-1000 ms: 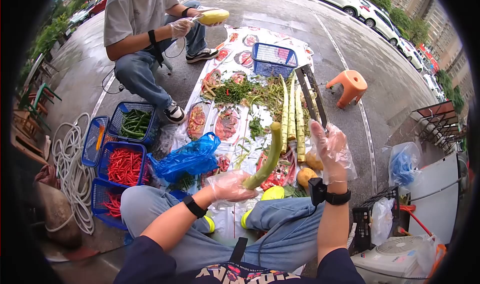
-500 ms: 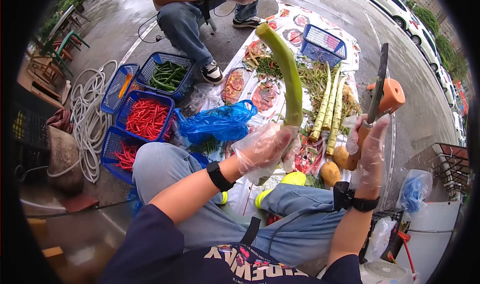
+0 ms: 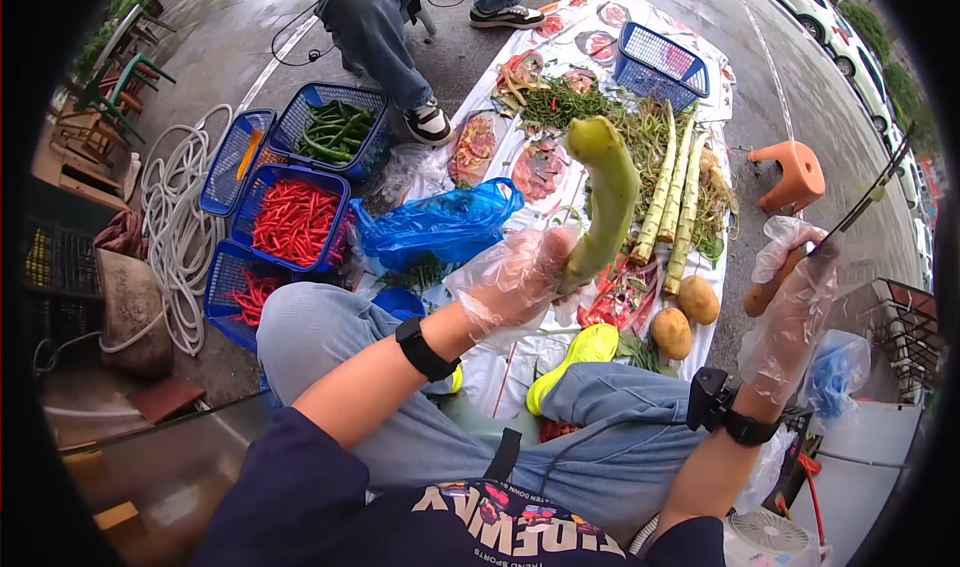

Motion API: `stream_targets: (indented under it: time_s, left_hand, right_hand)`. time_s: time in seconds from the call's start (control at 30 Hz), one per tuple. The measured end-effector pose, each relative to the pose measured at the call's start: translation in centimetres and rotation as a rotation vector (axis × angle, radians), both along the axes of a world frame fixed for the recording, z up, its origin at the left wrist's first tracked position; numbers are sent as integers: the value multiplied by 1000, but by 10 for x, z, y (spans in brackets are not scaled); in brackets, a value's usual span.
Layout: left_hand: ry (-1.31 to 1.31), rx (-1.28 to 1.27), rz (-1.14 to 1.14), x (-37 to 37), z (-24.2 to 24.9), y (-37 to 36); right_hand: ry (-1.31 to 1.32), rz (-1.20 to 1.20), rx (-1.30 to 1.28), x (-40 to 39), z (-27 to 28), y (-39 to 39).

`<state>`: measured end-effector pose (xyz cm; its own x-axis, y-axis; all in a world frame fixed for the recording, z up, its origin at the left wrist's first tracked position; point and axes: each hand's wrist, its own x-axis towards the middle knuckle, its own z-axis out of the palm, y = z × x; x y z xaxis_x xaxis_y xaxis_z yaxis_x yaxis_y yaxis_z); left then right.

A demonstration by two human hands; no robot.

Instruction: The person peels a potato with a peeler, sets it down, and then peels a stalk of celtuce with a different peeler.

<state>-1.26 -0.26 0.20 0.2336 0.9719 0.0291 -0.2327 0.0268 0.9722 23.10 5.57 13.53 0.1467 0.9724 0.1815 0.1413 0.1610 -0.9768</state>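
Observation:
My left hand (image 3: pixel 522 279), in a clear plastic glove, is closed round the lower end of a curved, pale green celtuce stem (image 3: pixel 612 202). The stem rises upright above the ground sheet. On the right, my gloved right hand (image 3: pixel 800 312) grips the wooden handle of a knife (image 3: pixel 778 279). Its dark blade points up and outward, smeared by motion and well apart from the celtuce. Three more celtuce stems (image 3: pixel 655 202) lie side by side on the sheet, with two potatoes (image 3: pixel 671 333) near their lower ends.
A printed ground sheet (image 3: pixel 490 357) carries green scraps (image 3: pixel 640 132), a blue plastic bag (image 3: pixel 435 222) and a blue basket (image 3: pixel 660 72). At left stand baskets of red chillies (image 3: pixel 293 222) and green peppers (image 3: pixel 335 132). An orange stool (image 3: pixel 790 172) is at right; another person's legs (image 3: pixel 375 42) are ahead.
My right hand has swung the knife outward to the right, away from the celtuce. The celtuce's top has come down and tilted. The other person's hands have left the view.

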Motion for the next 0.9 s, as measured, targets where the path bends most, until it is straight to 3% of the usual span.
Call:
stream_targets:
  time_s: [0.03,0.07,0.13,0.27,0.37,0.47,0.63,0.7,0.73,0.83,0.9]
  left_hand:
    - [-5,-11,0,2,0,1]
    - [132,162,43,3,2,4]
    - [272,265,82,2,5,6]
    - [431,249,146,-5,11,12]
    - [644,196,288,-3,20,16]
    - [942,264,260,-10,19,19]
    - [985,205,130,-16,32,14]
    - [1044,450,188,-14,15,16]
    - [1001,633,240,-14,8,18]
    - [1004,667,208,-14,12,16]
    - [1019,691,230,-13,7,16]
  right_hand:
    - [-81,-31,-4,-4,0,-1]
    - [-188,-60,9,-6,-7,3]
    - [-282,-27,6,-8,-14,7]
    - [-189,-1,-19,-22,-19,9]
    - [-189,10,32,-21,-18,10]
    - [-140,18,-81,-19,-9,1]
    - [-86,49,-49,-16,-17,-2]
    - [-135,-6,-60,-20,-19,-6]
    - [-39,3,-37,-18,-22,-5]
    - [48,171,39,-10,-33,1]
    - [-125,-43,201,-15,-38,1]
